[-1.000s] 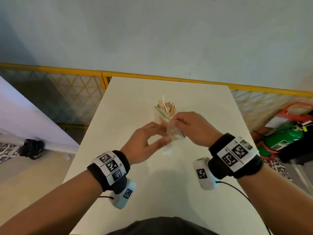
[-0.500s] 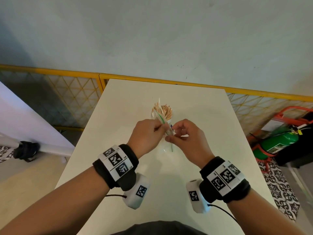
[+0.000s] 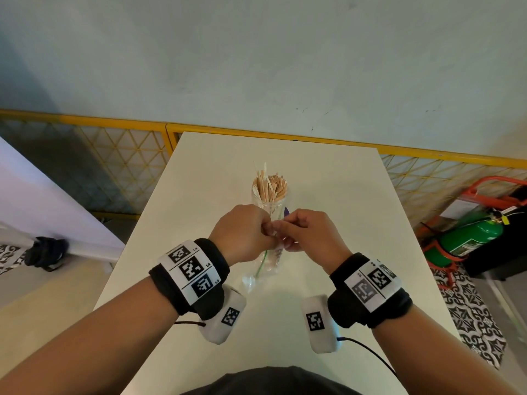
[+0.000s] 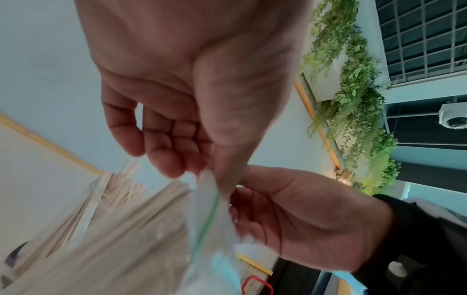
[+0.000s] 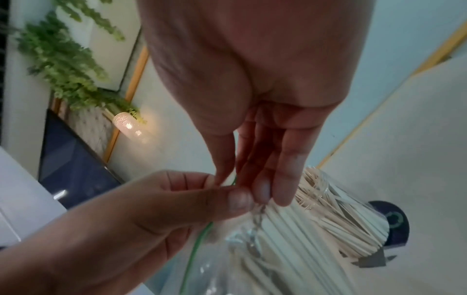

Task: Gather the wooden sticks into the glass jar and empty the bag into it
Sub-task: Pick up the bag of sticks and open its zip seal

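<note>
Hands meet over the middle of the white desk (image 3: 328,178), just in front of the glass jar (image 3: 269,202). The left hand (image 3: 242,232) pinches the top edge of the clear plastic bag (image 3: 263,266) between thumb and curled fingers, and the right hand (image 3: 310,235) pinches the same edge right beside it, so the two sets of fingertips touch at the bag's green zip line (image 5: 199,241). The bag hangs down from that grip toward the person, its lower end near or on the desk surface; which, I cannot tell. Pale wooden sticks (image 5: 298,235) lie packed inside it. The jar stands upright on the desk just beyond the knuckles, full of wooden sticks whose tips (image 3: 269,182) fan out above its rim. A dark round lid (image 5: 394,221) lies on the desk just beside the jar on the right. The jar sits near the centre line, well away from the left, right and far edges of the desk, with bare surface around it on all sides and a broad open strip between the wrists and the near edge. A yellow mesh fence (image 3: 114,166) runs behind the desk, and a green cylinder (image 3: 467,238) lies on the floor to the right.
</note>
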The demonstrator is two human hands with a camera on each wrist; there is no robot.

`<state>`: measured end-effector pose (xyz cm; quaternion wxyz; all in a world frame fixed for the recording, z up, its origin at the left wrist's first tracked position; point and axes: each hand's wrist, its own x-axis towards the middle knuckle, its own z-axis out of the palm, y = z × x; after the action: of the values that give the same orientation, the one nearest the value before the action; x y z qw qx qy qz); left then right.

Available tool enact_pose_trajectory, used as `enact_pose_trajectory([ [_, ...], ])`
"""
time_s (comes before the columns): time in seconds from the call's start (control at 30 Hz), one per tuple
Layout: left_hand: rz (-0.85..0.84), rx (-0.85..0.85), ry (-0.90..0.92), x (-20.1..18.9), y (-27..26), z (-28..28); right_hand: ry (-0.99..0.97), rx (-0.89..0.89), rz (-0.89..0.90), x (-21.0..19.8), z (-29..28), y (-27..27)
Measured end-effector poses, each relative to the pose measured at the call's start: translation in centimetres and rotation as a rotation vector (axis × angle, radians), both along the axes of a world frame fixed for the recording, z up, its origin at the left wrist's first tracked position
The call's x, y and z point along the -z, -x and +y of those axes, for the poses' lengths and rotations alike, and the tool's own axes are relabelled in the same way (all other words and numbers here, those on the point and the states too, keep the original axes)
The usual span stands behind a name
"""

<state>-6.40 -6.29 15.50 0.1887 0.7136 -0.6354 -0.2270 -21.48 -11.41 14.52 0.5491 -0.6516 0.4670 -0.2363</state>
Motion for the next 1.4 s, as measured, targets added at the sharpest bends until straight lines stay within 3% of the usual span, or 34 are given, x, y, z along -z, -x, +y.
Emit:
enact_pose_trajectory([
  [0.13, 0.196, -0.050, 0.055, 0.5, 0.0, 0.4, -0.086, -0.005, -0.091, -0.6, -0.1, 0.2],
  [0.3, 0.566, -0.074, 0.035, 0.6, -0.1, 1.0, -0.203, -0.028, -0.230, -1.4, -0.3, 0.6],
  [0.57, 0.847, 0.050, 0.016, -0.1, -0.6, 1.5, -0.281, -0.135, -0.289, -2.8, -0.8, 0.9],
  [0.87, 0.931, -0.042, 0.075, -0.8, -0.9, 1.7, -0.218, -0.191, -0.337, -3.5, -0.9, 0.5],
  [0.97, 0.667, -0.073, 0.183, 0.3, -0.8, 1.1, -0.103, -0.152, -0.236, -3.1, -1.0, 0.2],
  [1.03, 0.584, -0.102, 0.243, 0.5, -0.9, 0.7, 0.012, -0.122, -0.130, -2.5, -1.0, 0.0],
  [1.17, 0.710, -0.144, 0.183, -0.4, -0.3, 0.1, 0.181, -0.105, -0.002, -1.5, -0.8, -0.1],
  [1.4, 0.804, -0.130, 0.098, -0.2, -0.9, -0.2, 0.161, -0.133, 0.004, -1.2, -1.5, 0.3],
])
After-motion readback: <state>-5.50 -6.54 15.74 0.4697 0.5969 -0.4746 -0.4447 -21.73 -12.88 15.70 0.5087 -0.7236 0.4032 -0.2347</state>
